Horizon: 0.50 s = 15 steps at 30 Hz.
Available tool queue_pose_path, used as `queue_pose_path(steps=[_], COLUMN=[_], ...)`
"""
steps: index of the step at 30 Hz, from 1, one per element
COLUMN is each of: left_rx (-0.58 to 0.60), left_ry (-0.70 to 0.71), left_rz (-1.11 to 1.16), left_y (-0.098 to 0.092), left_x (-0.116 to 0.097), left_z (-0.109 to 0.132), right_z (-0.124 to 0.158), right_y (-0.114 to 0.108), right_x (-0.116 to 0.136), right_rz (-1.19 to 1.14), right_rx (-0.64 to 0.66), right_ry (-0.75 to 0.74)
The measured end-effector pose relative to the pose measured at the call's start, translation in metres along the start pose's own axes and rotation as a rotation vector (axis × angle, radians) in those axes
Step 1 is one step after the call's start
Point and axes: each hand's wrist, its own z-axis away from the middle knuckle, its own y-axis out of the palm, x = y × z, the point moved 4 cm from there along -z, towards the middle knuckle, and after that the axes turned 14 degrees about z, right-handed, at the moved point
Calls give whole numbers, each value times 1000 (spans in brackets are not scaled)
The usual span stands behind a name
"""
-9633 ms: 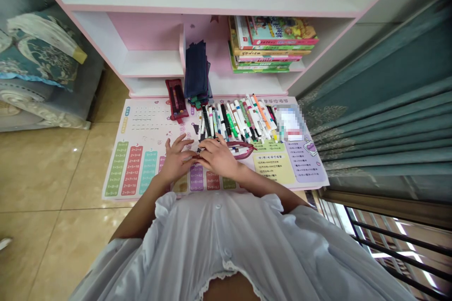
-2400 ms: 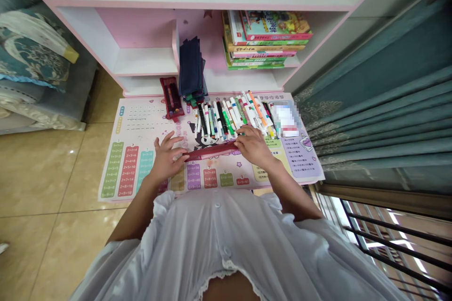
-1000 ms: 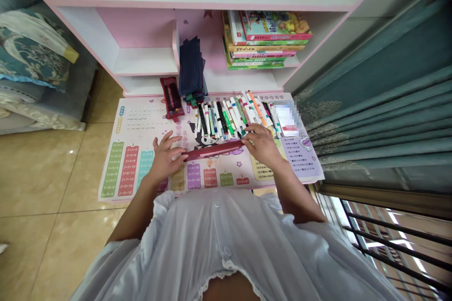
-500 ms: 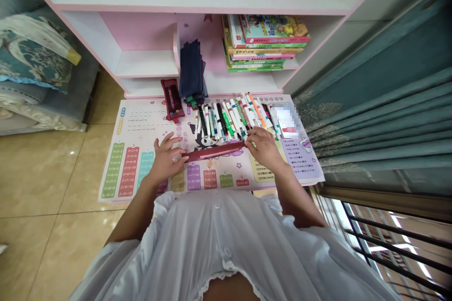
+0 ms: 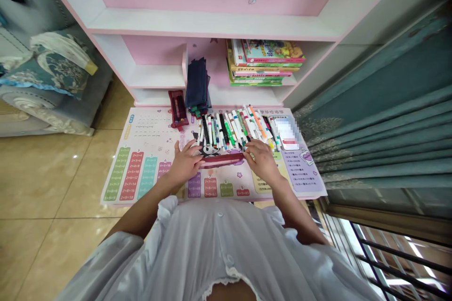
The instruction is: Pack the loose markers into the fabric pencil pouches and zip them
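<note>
A dark red pencil case (image 5: 221, 160) lies flat on a colourful desk mat (image 5: 141, 160). My left hand (image 5: 186, 163) grips its left end. My right hand (image 5: 260, 160) holds its right end, fingers pinched at the tip. Just behind the case lies a row of several marker pens (image 5: 233, 124) side by side. A second red pencil case (image 5: 177, 107) lies open at the back of the mat, next to a stack of dark blue cases (image 5: 197, 83).
A pink and white shelf unit (image 5: 212, 23) stands behind the mat, with a pile of books (image 5: 263, 62) in its right bay. Teal curtains (image 5: 381, 122) hang at the right. A sofa with cushions (image 5: 45, 80) is at the left, on a tiled floor (image 5: 45, 183).
The case was open with pens in it; it is now zipped. My left hand slid right along the case in the last half second. My head tilted up, showing more of the shelf.
</note>
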Motion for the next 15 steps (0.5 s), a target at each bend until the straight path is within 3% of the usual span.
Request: queue_pose_path(steps=[3, 7, 11, 15], left_rx=[-114, -316, -566, -729], left_ry=[-12, -128, -281, -417], left_rz=[41, 82, 95, 92], left_y=[-12, -45, -77, -88], left_x=[6, 32, 74, 118], left_z=[10, 35, 63, 72], right_z=[-4, -3, 0, 0], right_y=[-6, -2, 22, 47], right_x=[7, 25, 49, 78], right_rz=[-75, -160, -212, -222], right_rx=[-122, -273, -288, -227], right_ry=[34, 23, -148, -461])
